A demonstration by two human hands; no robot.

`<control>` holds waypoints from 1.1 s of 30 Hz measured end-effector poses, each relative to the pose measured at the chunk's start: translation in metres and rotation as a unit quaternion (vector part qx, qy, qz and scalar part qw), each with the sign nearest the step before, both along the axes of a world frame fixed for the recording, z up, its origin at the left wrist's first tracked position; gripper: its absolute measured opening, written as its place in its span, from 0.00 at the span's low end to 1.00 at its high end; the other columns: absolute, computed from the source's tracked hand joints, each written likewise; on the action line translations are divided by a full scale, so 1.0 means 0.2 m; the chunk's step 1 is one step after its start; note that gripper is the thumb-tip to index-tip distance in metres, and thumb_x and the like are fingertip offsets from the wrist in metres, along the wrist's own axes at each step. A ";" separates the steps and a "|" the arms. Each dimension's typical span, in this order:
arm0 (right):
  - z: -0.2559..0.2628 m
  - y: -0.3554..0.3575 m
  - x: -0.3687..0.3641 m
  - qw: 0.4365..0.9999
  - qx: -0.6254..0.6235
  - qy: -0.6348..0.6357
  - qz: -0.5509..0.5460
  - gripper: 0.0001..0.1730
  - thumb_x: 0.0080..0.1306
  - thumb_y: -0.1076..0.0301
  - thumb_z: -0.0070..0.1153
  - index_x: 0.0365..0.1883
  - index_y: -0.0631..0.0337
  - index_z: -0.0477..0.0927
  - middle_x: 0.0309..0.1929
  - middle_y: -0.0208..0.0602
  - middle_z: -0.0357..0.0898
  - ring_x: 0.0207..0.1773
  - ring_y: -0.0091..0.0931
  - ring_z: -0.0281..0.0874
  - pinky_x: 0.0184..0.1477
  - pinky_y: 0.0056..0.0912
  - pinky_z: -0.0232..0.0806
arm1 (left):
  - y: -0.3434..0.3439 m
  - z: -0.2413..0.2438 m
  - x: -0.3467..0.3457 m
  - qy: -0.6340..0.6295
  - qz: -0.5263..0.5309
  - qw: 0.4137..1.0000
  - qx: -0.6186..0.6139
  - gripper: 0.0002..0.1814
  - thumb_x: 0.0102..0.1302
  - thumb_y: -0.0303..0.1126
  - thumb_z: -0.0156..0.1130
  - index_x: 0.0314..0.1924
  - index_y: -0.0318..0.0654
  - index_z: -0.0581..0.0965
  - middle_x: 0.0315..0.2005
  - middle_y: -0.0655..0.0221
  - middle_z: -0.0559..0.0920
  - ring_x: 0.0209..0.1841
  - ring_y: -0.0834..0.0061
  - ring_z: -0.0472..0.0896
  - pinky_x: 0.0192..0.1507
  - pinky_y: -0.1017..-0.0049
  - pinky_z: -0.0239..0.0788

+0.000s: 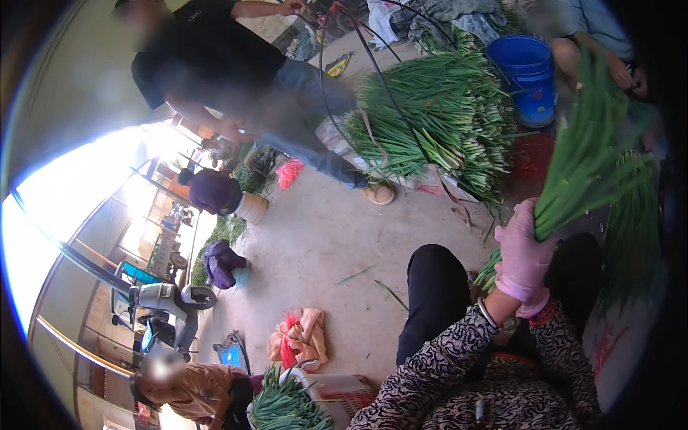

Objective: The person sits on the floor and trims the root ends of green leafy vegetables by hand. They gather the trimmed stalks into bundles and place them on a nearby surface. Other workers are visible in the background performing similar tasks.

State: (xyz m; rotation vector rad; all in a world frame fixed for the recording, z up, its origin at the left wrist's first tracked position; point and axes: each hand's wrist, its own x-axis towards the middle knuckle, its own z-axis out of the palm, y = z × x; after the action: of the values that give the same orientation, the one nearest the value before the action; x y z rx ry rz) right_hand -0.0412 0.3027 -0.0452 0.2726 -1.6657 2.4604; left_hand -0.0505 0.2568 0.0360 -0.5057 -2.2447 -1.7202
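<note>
My left hand [513,260], in a pink glove, is closed around a bunch of long green leaf stalks [583,161], like scallions or garlic chives. Pressed against it, my right hand [542,257] in a matching glove is also around the bunch; the two overlap, so some fingers are hidden. The leaves fan out towards the upper right, and the short lower ends stick out at the left of my wrists. Ahead lies a large heap of the same greens [435,113] on a sheet, with more greens [631,231] at my right side.
A blue bucket [521,80] stands beyond the heap, near a seated person [618,59]. Another person [215,64] leans beside the heap. At lower left are a tied cloth bundle [303,336], a white crate [344,395] and a person [199,387]. A scooter [166,306] stands farther left.
</note>
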 end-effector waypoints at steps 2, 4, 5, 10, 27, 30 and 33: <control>-0.01 0.03 0.03 0.999 -0.038 -0.012 0.017 0.49 0.58 0.61 0.68 0.71 0.65 0.55 0.59 0.47 0.73 0.62 0.36 0.73 0.64 0.36 0.64 | 0.03 0.00 0.02 -0.014 -0.008 0.999 -0.034 0.22 0.56 0.25 0.63 0.52 0.37 0.74 0.37 0.54 0.82 0.41 0.58 0.83 0.43 0.68 0.73; -0.03 0.02 0.08 0.997 -0.071 -0.023 0.033 0.47 0.59 0.61 0.67 0.71 0.65 0.56 0.59 0.46 0.74 0.62 0.36 0.73 0.64 0.36 0.64 | 0.07 -0.03 0.00 -0.036 -0.017 0.997 -0.061 0.24 0.54 0.27 0.63 0.53 0.36 0.72 0.40 0.52 0.81 0.43 0.50 0.81 0.45 0.62 0.72; -0.03 0.04 0.09 0.996 -0.080 -0.025 0.035 0.46 0.60 0.61 0.66 0.71 0.65 0.56 0.58 0.46 0.74 0.62 0.35 0.73 0.64 0.36 0.64 | 0.08 -0.04 -0.01 -0.032 -0.020 0.997 -0.075 0.25 0.53 0.27 0.64 0.53 0.35 0.72 0.41 0.51 0.81 0.44 0.50 0.80 0.46 0.62 0.72; -0.08 0.06 0.13 0.990 -0.130 -0.035 0.036 0.41 0.62 0.61 0.63 0.69 0.65 0.59 0.57 0.44 0.75 0.61 0.34 0.73 0.65 0.37 0.64 | 0.14 -0.03 -0.04 -0.020 -0.030 0.994 -0.104 0.31 0.50 0.30 0.66 0.56 0.32 0.70 0.46 0.45 0.78 0.49 0.47 0.78 0.49 0.61 0.71; 0.01 0.28 0.04 0.915 -0.396 -0.049 0.051 0.33 0.58 0.69 0.61 0.63 0.64 0.70 0.45 0.36 0.81 0.45 0.30 0.76 0.52 0.35 0.71 | -0.44 0.26 -0.38 -0.211 -0.139 0.967 0.046 0.27 0.70 0.48 0.60 0.61 0.37 0.75 0.58 0.60 0.79 0.57 0.62 0.79 0.56 0.60 0.69; 0.01 0.25 0.03 0.914 -0.391 -0.065 0.087 0.35 0.58 0.69 0.60 0.66 0.61 0.68 0.51 0.38 0.79 0.45 0.29 0.76 0.52 0.34 0.71 | -0.66 0.08 -0.25 -0.347 -0.135 0.928 0.018 0.31 0.68 0.54 0.60 0.59 0.35 0.75 0.50 0.64 0.82 0.52 0.70 0.79 0.53 0.68 0.69; -0.01 0.24 0.01 0.914 -0.399 -0.034 0.074 0.37 0.58 0.68 0.61 0.67 0.64 0.66 0.49 0.36 0.78 0.43 0.27 0.75 0.51 0.32 0.70 | -0.70 -0.09 -0.10 -0.446 -0.202 0.872 0.011 0.33 0.69 0.55 0.58 0.60 0.31 0.74 0.50 0.61 0.82 0.54 0.68 0.80 0.55 0.70 0.69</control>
State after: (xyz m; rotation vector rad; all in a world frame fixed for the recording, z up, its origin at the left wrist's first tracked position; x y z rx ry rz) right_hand -0.0391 0.3508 -0.0480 0.2021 -0.5449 3.0290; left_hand -0.0704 0.1170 0.0179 -0.1730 -2.8451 -2.5863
